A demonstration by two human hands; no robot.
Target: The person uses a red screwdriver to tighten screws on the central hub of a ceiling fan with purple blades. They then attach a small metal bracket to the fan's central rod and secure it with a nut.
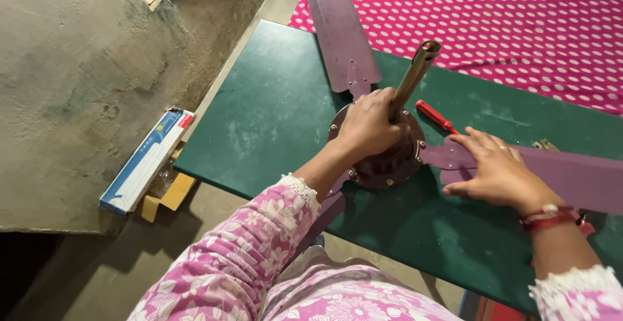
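Note:
A ceiling fan lies on a dark green board point(272, 113). Its round brown motor housing point(389, 162) sits in the middle, with a metal rod point(415, 74) slanting up out of it. My left hand point(366, 126) rests on top of the housing, fingers closed around the base of the rod. My right hand point(496, 168) lies flat, fingers spread, on the root of a purple blade point(571, 178) that runs off to the right. Another purple blade point(337, 29) points up and away. A red-handled screwdriver point(436, 117) lies just behind the housing, between my hands.
A pink cloth with white dots point(506, 22) covers the surface behind the board. A long blue-and-white box point(146, 162) and cardboard pieces lie on the concrete floor to the left. A rough concrete wall point(71, 68) stands at left.

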